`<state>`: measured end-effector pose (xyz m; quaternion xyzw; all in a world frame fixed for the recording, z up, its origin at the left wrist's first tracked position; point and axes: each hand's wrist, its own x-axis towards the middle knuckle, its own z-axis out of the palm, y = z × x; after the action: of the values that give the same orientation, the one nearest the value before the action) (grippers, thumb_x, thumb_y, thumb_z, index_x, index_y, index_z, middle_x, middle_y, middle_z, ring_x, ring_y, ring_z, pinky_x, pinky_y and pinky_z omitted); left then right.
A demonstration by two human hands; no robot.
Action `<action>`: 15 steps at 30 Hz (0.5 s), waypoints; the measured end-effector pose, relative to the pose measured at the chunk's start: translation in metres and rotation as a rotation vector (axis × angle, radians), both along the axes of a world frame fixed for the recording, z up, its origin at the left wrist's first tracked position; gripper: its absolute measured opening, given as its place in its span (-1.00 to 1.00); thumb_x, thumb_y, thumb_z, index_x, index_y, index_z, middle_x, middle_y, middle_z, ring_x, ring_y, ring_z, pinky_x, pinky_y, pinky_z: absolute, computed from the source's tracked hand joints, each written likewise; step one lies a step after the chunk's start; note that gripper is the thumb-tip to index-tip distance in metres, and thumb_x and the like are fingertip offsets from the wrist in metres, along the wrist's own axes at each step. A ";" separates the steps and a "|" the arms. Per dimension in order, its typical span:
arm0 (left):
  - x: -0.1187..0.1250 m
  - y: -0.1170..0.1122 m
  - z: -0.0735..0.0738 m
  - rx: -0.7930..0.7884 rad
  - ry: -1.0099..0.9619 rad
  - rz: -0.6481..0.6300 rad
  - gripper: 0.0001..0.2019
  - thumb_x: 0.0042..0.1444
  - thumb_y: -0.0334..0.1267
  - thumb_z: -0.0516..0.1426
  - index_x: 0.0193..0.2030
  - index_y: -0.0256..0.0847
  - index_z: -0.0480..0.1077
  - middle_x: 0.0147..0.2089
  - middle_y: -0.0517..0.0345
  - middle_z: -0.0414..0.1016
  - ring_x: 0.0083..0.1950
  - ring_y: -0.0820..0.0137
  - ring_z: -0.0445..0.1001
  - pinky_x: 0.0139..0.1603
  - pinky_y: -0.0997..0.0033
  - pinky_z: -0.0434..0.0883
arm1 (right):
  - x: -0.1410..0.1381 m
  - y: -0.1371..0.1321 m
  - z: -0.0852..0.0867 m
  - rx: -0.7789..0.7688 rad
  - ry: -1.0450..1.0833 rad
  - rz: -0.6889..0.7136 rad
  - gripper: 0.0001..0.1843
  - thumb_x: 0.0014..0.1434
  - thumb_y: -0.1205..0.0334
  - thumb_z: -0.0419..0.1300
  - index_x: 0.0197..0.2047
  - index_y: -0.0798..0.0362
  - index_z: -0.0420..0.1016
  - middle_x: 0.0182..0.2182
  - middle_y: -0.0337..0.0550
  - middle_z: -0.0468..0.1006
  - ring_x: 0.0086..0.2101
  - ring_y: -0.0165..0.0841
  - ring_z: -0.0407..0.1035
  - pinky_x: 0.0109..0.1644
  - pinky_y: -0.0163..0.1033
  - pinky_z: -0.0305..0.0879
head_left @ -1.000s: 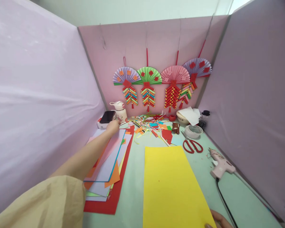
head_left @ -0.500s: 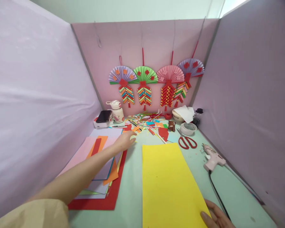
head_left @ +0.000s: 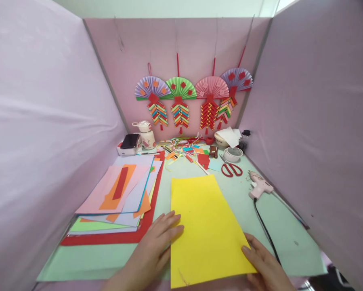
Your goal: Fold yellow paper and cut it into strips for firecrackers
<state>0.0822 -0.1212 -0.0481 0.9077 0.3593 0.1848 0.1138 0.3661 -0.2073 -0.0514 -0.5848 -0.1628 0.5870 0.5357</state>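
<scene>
A yellow paper sheet (head_left: 204, 226) lies flat on the pale green table (head_left: 278, 226) in front of me. My left hand (head_left: 158, 238) rests open with its fingers stretched flat, the fingertips touching the sheet's left edge. My right hand (head_left: 264, 262) lies at the sheet's lower right corner, thumb on top of the paper and fingers extended; whether the corner is pinched I cannot see.
A stack of coloured paper sheets (head_left: 120, 198) lies to the left. Red scissors (head_left: 231, 169), a pink glue gun (head_left: 260, 186) with a black cord, tape rolls (head_left: 233, 153), paper scraps (head_left: 187, 149), a bottle (head_left: 145, 135) and a small box (head_left: 128, 144) sit further back. Paper fans (head_left: 193, 89) hang on the back wall.
My left hand has pulled back from the far left of the table to the yellow sheet's left edge. My right hand has come further into view at the corner. The view tilted down.
</scene>
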 end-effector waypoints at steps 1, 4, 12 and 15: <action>0.002 -0.007 -0.006 0.032 -0.047 0.007 -0.45 0.17 -0.37 0.02 0.26 0.23 0.17 0.28 0.23 0.27 0.35 0.29 0.15 0.32 0.07 0.24 | -0.002 -0.001 0.000 0.012 0.003 0.011 -0.39 -0.08 -0.08 0.34 0.00 -0.01 0.35 -0.19 -0.09 0.59 -0.38 -0.35 0.47 -0.58 -0.48 0.19; 0.006 -0.022 -0.023 0.144 -0.216 0.005 -0.44 0.19 -0.44 -0.02 0.26 0.22 0.18 0.14 0.19 0.44 0.27 0.31 0.28 0.30 0.00 0.25 | -0.004 -0.004 -0.002 0.044 0.028 0.045 -0.39 -0.10 -0.03 0.37 -0.01 -0.01 0.34 -0.28 -0.18 0.59 -0.46 -0.42 0.42 -0.59 -0.50 0.18; -0.001 -0.036 -0.036 0.337 -0.306 -0.030 -0.60 0.19 -0.55 -0.02 0.08 -0.12 0.40 0.00 0.06 0.55 0.12 0.36 0.45 0.20 0.15 0.37 | 0.001 -0.012 -0.018 0.068 -0.091 0.062 -0.40 -0.14 -0.01 0.40 -0.05 -0.02 0.36 -0.28 -0.17 0.60 -0.39 -0.33 0.47 -0.59 -0.42 0.34; -0.003 -0.038 -0.041 0.333 -0.304 0.038 -0.66 0.20 -0.51 0.01 0.01 -0.12 0.45 -0.03 0.07 0.56 0.08 0.35 0.48 0.18 0.14 0.40 | 0.002 -0.015 -0.024 0.086 -0.115 0.102 -0.41 -0.12 0.01 0.39 -0.03 -0.02 0.34 -0.25 -0.15 0.60 -0.34 -0.29 0.50 -0.52 -0.36 0.42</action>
<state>0.0792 -0.1594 -0.0892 0.8687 0.3193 0.3784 0.0118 0.3677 -0.2222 -0.0751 -0.5850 -0.2479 0.5714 0.5194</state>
